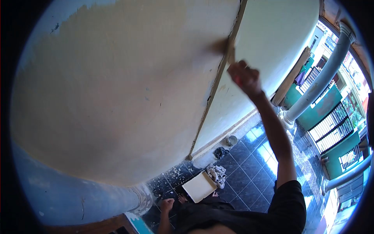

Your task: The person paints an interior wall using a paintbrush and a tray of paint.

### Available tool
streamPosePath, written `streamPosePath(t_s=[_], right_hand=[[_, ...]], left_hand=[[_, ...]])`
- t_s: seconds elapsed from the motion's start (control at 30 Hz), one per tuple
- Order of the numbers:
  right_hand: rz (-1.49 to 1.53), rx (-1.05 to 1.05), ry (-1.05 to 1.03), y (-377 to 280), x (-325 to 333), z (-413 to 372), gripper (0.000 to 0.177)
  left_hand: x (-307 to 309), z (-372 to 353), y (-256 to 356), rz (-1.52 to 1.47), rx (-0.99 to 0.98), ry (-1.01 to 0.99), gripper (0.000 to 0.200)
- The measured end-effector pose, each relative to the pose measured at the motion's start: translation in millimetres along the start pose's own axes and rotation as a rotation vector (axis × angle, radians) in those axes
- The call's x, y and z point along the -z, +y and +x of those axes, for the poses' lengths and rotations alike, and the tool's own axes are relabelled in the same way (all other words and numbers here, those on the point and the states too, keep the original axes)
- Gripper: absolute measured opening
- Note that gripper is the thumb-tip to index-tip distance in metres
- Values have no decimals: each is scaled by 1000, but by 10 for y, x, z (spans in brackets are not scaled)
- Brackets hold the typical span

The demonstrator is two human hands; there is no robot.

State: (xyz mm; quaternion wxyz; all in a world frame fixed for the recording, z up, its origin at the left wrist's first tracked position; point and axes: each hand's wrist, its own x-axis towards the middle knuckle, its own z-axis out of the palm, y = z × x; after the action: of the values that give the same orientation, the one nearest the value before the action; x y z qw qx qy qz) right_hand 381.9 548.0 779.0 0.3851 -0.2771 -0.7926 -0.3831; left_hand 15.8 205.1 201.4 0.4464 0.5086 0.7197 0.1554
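Note:
My right hand (245, 78) is raised high against the wall (136, 85), its fingers closed round a blurred tool (231, 54), perhaps a brush or scraper. The tool meets the long vertical trim strip (212, 95), which has a ragged crack along its left side. Low down near my body, my left hand (168, 204) hangs with fingers curled; whether it holds anything is hidden. Just right of it on the floor lies a cream tray (199, 187), close to my bare feet.
A crumpled cloth (217, 175), a black plastic bag (221, 152) and a small bucket (231, 140) stand along the wall's foot. Debris litters the dark tiled floor (245, 171). Columns (319, 82) and a green gate wall (331, 111) are at right.

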Motion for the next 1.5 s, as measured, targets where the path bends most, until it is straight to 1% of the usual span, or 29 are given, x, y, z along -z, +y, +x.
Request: streamPosePath(t_s=[0.1,0.2,0.3,0.33,0.37,0.43,0.47,0.5,0.53,0.57,0.6,0.63,0.7,0.77,0.83,0.9,0.93,0.97,1.0,1.03,1.07,1.1,1.13,1.17,1.23,1.3,1.37,1.43,1.5], right_hand=[[250,-364,-142,-467,-153,-384,19],[240,-396,-69,-222,42,1,15],[4,-167,176,56,312,673,18],[-148,-40,183,124,345,733,20],[-162,71,228,141,360,731,19],[-106,87,205,99,204,447,17],[-86,-18,108,57,6,81,16],[-60,109,113,7,-157,-230,18],[2,27,39,-187,-219,-465,16],[95,-187,-47,-407,-240,-622,17],[130,-274,-114,-525,-207,-653,17],[137,-277,-118,-533,-185,-630,17],[221,-421,-38,-412,-87,-355,20],[94,-272,54,-148,24,75,20],[-25,-142,145,-75,217,433,18],[-42,32,317,-27,248,455,19],[-29,-24,328,-76,212,356,20],[-66,-24,224,-125,103,147,19],[49,-90,194,-142,-142,-226,16],[35,-28,60,-222,-298,-593,14],[20,-35,24,-411,-396,-896,15],[181,-228,-22,-638,-466,-1155,13],[198,-359,-140,-854,-539,-1359,17],[199,-437,-190,-1026,-534,-1417,22],[273,-492,-190,-1015,-621,-1561,16],[258,-496,-163,-828,-491,-1227,18],[139,-282,-66,-582,-329,-862,15],[30,-103,89,-446,-177,-549,19],[-69,-44,302,-400,-142,-422,22]], left_hand=[[-54,-40,-88,13,-3,-6,34],[-30,-16,-107,50,24,-30,36],[52,-56,-62,60,34,-50,37],[86,-131,-42,48,27,-49,37],[96,-172,-89,53,38,-55,37],[46,-70,-81,55,47,-19,37],[43,-78,-69,51,50,-20,37],[44,-102,-69,36,65,-28,37],[31,-97,-41,16,74,-32,37],[17,-64,11,6,68,-23,37],[14,-72,12,-21,69,-14,37],[7,-150,-31,-44,80,-13,38],[16,-99,-17,-4,70,-12,38],[0,-179,-105,52,79,-42,38],[-19,-153,-183,3,30,-56,32],[-28,-158,-255,-7,47,-62,39],[-22,-158,-222,-12,52,-51,39],[-35,-137,-208,-19,54,-36,39],[-49,-142,-201,-18,58,-39,39],[-51,-149,-214,-17,57,-42,38],[-38,-157,-212,-16,54,-42,38],[-29,-137,-176,-18,50,-36,38],[-18,-131,-147,-22,50,-38,37],[-7,-208,-191,-20,62,-48,36],[-69,-187,-362,-7,43,-55,35],[-41,-199,-360,8,25,-69,34],[49,-233,-157,63,-15,-77,32],[110,-218,12,49,-33,-97,32],[122,-181,184,25,-55,-109,32]])
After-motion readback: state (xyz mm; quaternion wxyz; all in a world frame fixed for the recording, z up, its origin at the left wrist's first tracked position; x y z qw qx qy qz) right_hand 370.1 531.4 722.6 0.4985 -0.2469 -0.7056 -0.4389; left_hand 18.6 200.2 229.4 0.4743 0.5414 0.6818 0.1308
